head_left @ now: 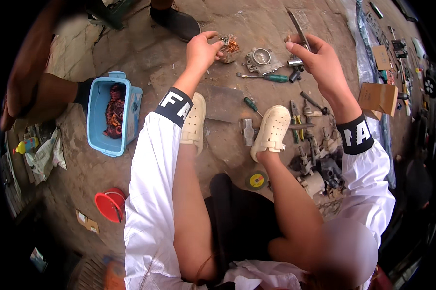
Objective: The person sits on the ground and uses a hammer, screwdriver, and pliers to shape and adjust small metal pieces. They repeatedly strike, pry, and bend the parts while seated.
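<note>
Left hand [202, 50] raised over the dirt floor [145, 58], fingertips pinched on a small coil part [229, 48] with copper windings, held at its left edge and jutting right of the thumb. Right hand [319, 60] raised opposite, fingers closed around a thin metal blade [299, 30] that sticks up and left from the grip. Between and below both hands: a round metal housing [260, 59], a green screwdriver [268, 77], a hammer [249, 131]; a blue tub [112, 114] well off to the left.

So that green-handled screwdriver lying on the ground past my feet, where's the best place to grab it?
Grip the green-handled screwdriver by its thick green handle, coming down from above. It lies flat on the ground, handle toward your right hand, with the thin metal shaft pointing left.
</note>
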A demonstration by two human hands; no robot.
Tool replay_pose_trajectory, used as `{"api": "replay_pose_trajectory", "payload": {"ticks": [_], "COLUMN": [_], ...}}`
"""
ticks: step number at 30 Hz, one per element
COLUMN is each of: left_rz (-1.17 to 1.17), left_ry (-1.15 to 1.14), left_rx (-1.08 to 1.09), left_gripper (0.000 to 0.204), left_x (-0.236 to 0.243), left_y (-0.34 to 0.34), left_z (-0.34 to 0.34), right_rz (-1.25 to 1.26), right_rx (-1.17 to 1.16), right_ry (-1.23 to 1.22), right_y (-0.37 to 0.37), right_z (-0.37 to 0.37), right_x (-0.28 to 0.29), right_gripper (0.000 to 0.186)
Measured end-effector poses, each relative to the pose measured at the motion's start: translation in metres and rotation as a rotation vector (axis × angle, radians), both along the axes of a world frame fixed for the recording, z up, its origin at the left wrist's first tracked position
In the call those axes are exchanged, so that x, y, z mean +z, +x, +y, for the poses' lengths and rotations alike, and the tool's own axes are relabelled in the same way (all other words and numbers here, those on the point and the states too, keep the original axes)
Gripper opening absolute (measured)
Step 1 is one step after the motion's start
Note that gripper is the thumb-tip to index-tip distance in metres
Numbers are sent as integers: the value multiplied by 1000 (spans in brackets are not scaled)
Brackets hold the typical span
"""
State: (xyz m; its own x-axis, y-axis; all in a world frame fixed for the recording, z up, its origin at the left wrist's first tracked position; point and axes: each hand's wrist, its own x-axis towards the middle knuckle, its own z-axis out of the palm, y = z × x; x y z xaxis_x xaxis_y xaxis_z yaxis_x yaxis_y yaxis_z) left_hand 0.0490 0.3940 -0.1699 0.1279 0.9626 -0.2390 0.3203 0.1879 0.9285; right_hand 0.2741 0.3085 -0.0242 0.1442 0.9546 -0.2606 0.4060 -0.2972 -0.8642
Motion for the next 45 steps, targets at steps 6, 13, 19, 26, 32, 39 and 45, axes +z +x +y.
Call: {"api": "replay_pose_trajectory", "payload": {"ticks": [6,13,19,26,32,39,45], "left_rz": [-413,-645,-712,-718,-636,-220,-11], "left_ry": [-153,-303,-388,-382,-288,441,630], "left_rx": [-205,-151,-136,-72,-86,-144,-60], "left_gripper": [25,12,8,9,10,15,19], "left_x": [77,114,113,116,121,110,111], "left_y": [-7,-36,-48,-46,-47,-44,-44], "left_z": [-92,-156,-166,-173,-177,-172,-167], "right_rz": [573,686,779,693,933,780,445], "right_rx": [-120,-30,-39,-62,-74,-86,-126], "right_ry": [-243,-265,-265,-177,-268,-191,144], "right_y": [-30,-79,-86,-94,-94,-97,-95], "right_z": [-63,-94,-102,-105,-107,-106,-121], "right_x": [-3,-15,-8,-14,-19,-12,-32], "right_gripper": [19,15,13,14,16,18,22]}}
